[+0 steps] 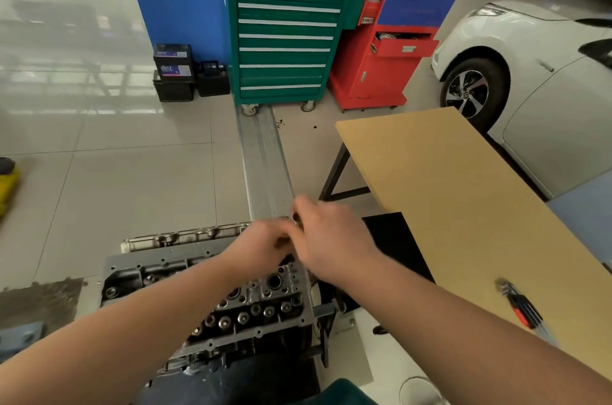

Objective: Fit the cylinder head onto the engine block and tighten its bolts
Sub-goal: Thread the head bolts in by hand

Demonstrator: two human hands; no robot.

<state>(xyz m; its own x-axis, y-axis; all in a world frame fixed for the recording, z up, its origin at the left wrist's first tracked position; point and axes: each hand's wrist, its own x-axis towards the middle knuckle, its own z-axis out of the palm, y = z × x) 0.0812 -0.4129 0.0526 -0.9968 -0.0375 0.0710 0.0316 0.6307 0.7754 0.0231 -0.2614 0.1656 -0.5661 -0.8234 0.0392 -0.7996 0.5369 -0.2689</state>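
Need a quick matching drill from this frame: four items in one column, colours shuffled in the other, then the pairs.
Items:
1. tool chest
2. service cart
3. car
4. table

Colours:
A. white
B. tan
C. green
D. red

Pairs: 1-C, 2-D, 3-A, 4-B
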